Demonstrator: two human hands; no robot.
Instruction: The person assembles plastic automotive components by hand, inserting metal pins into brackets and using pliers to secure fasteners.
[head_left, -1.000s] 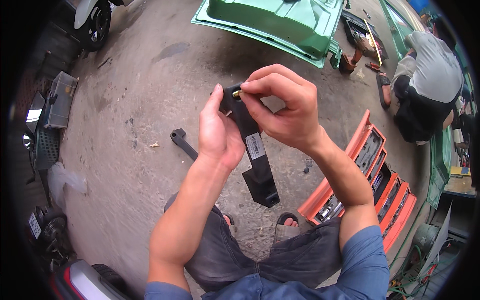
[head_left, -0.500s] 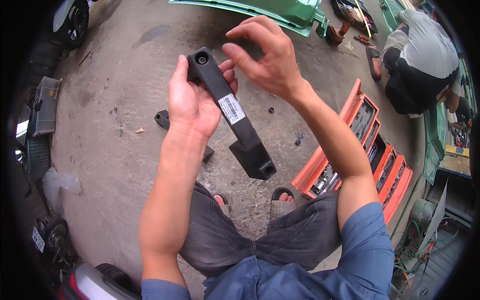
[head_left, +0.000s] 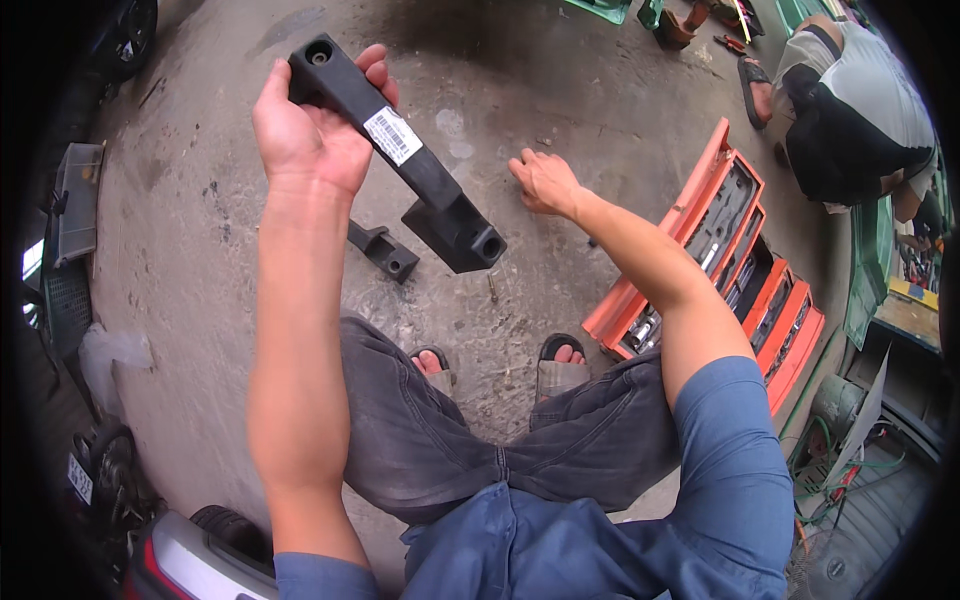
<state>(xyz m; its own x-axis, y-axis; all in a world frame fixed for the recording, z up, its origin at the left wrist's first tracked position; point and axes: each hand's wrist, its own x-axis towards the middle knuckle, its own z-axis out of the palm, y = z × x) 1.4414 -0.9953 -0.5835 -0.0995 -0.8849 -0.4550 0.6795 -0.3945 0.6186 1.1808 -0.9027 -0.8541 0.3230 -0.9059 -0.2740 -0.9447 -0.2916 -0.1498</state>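
My left hand is closed around the upper end of a long black handle-like bracket, held tilted above the floor. The bracket has a round bolt hole at each end and a white barcode label on its middle. My right hand is low over the concrete to the right of it, its fingers bent together and pointing down. Whatever lies under its fingertips is hidden. A similar black bracket rests on the floor, partly behind my left forearm, with a small bolt nearby.
An orange cantilever toolbox with sockets and tools stands open beside my right knee. A crouching person is at the upper right, near green panels. Crates and a motorbike wheel line the left side.
My right hand has gone from beside the bracket down toward the floor. My left hand has carried the bracket up and to the left, baring more of the second bracket.
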